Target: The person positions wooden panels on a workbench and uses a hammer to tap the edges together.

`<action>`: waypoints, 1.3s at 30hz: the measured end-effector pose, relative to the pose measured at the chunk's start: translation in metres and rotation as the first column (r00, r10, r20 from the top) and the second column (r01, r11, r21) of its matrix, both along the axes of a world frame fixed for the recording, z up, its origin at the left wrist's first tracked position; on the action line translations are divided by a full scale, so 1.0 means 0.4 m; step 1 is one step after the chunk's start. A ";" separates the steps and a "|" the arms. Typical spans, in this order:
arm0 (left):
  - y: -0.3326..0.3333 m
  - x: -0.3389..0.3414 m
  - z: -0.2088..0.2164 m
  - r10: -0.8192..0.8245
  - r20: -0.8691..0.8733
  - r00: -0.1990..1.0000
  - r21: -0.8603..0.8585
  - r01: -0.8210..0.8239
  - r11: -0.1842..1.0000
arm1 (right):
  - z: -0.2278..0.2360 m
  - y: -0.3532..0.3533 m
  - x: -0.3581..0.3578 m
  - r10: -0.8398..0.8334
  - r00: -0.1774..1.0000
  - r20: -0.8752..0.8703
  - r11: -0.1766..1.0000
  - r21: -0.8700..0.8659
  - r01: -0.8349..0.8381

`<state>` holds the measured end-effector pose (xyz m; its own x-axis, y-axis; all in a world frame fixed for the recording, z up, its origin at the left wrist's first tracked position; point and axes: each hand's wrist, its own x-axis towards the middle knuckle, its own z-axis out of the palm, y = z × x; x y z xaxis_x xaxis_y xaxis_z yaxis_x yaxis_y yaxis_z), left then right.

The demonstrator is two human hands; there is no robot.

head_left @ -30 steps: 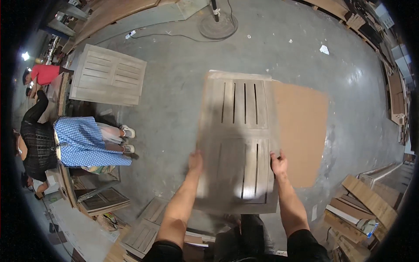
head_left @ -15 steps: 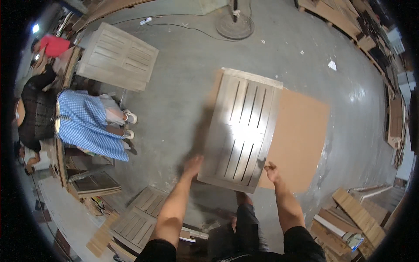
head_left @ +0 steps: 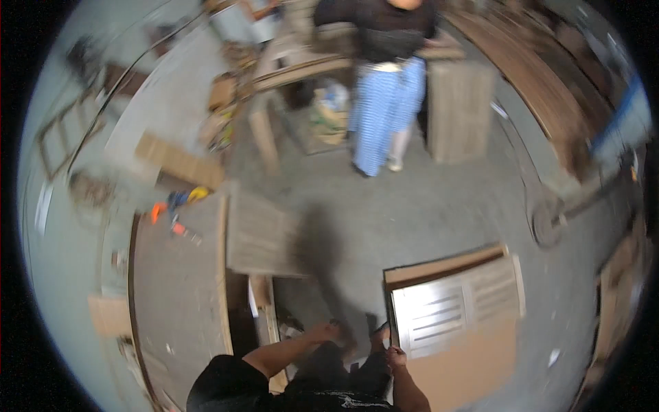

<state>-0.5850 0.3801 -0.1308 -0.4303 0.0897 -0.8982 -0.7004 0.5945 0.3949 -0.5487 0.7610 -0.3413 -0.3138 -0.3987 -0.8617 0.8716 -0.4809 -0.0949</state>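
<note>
A grey-brown wooden panel door (head_left: 439,310) with slotted grooves lies over a brown cardboard sheet (head_left: 453,374), to my right, light glaring off its near end. My right hand (head_left: 396,357) is beside the panel's near left corner with its fingers curled; whether it touches the edge or holds something small is unclear. My left hand (head_left: 328,332) hangs over the floor in front of my legs, apart from the panel, its fingers smeared by motion. Another slatted wooden panel (head_left: 259,230) rests near the workbench on my left.
A wide workbench (head_left: 180,288) stands on the left, with an orange-and-blue power tool (head_left: 178,200) at its far end. Ahead, a person in a blue checked skirt (head_left: 386,110) stands at a table (head_left: 302,71). A round stand base (head_left: 547,223) and cable lie right.
My view has swung left, bringing the workbench in and shifting the panel to the lower right. My left hand has moved away from the panel's edge.
</note>
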 end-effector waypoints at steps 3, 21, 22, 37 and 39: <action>-0.084 0.075 0.114 0.270 -0.167 0.948 0.045 -0.266 0.963 | 0.015 -0.066 -0.079 -0.073 0.962 -0.262 0.994 -0.096 0.050; -0.786 0.045 0.407 0.182 -0.893 0.411 -0.362 -0.898 0.251 | 0.419 -1.004 -0.494 0.897 0.181 -0.404 0.416 0.631 -0.655; -0.789 0.059 0.388 0.174 -0.882 0.438 -0.403 -0.892 0.204 | 0.468 -1.122 -0.509 0.912 0.258 -0.320 0.404 0.583 -0.705; -0.832 -0.008 0.399 0.267 -0.796 0.544 -0.508 -0.839 0.194 | 0.211 -1.859 -0.487 0.530 0.282 -0.800 0.804 0.368 -0.467; -0.830 -0.030 0.390 0.267 -0.808 0.525 -0.480 -0.850 0.219 | 0.184 -1.814 -0.518 0.519 0.197 -0.832 0.780 0.366 -0.508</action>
